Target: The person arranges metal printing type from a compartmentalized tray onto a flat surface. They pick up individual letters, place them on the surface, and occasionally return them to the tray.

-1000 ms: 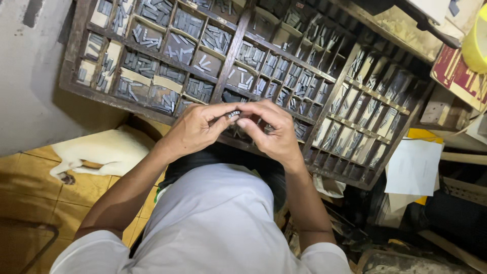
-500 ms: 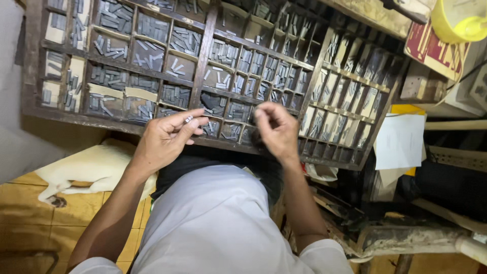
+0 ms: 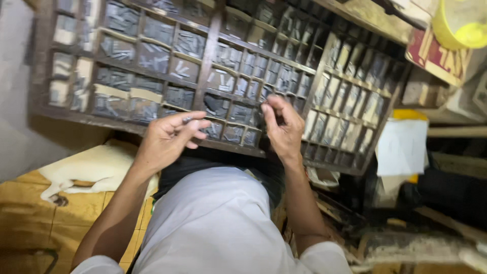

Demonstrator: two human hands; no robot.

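A dark wooden type case (image 3: 208,76) with many small compartments of grey metal type pieces fills the upper view. My left hand (image 3: 167,139) hovers at the case's near edge, fingers closed around several small metal type pieces (image 3: 186,120). My right hand (image 3: 281,127) reaches into a compartment in the middle of the near rows, fingertips pinched together; what they pinch is blurred. My white shirt shows below.
A white cloth (image 3: 91,167) lies on a yellow surface (image 3: 35,223) at lower left. White paper (image 3: 401,147) hangs at the right. A yellow tub (image 3: 459,23) and a red box (image 3: 436,56) sit at upper right. Dark clutter lies lower right.
My hands were together over the type pieces; they have parted. The left hand keeps the pieces and the right has moved into a case compartment. The view shifted left.
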